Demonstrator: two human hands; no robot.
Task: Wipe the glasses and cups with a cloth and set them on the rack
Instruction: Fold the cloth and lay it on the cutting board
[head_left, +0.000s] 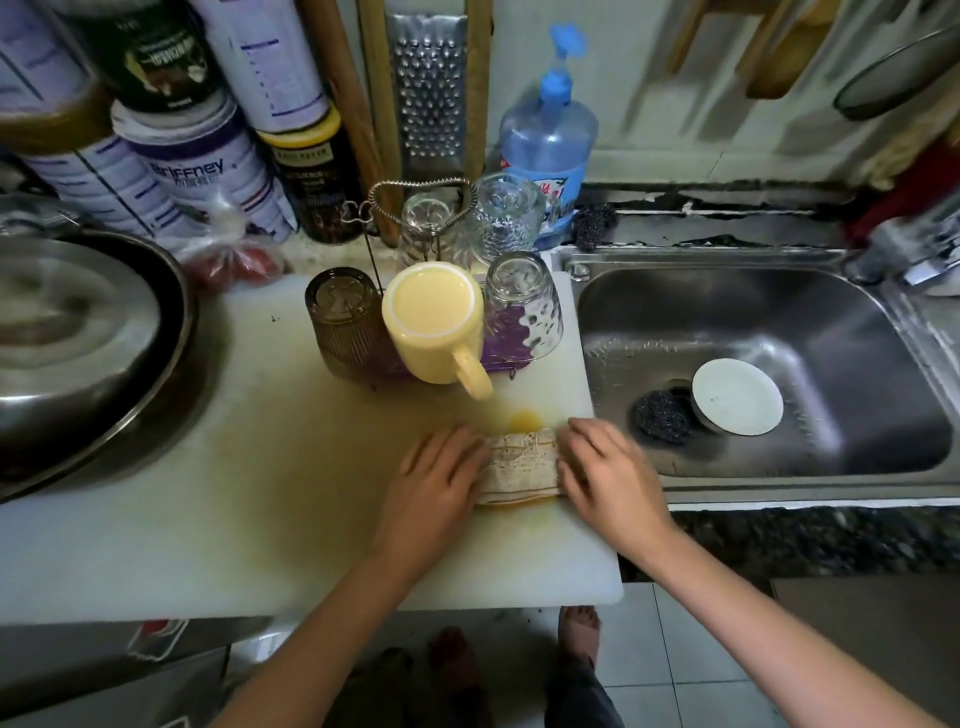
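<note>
Left hand (436, 480) lies flat, fingers fairly straight, pressing the left end of the folded, woven beige cloth (522, 462). Right hand (608, 467) arches over its right edge, too blurred to tell a pinch. The cloth sits on the stained white board (260, 519), near the wire rack (415, 188), where a smooth yellow mug (434, 317), a ribbed brown glass (343, 314) and a dimpled clear glass (524, 306) stand upturned.

the board (260, 545) lies between a pan (78, 338) on its left and the sink (779, 483) on its right. the rack (501, 349) stands at the back of the board. on it the mug (434, 322) sits upside down at the front, between the left glass (340, 317) and the right glass (524, 306), with two more glasses (428, 228) behind. the cloth (522, 462) lies on the board in front of the rack, between the left hand (436, 483) and the right hand (608, 478), both touching it. a scourer (662, 415) and a dish (737, 397) lie in the sink.
</note>
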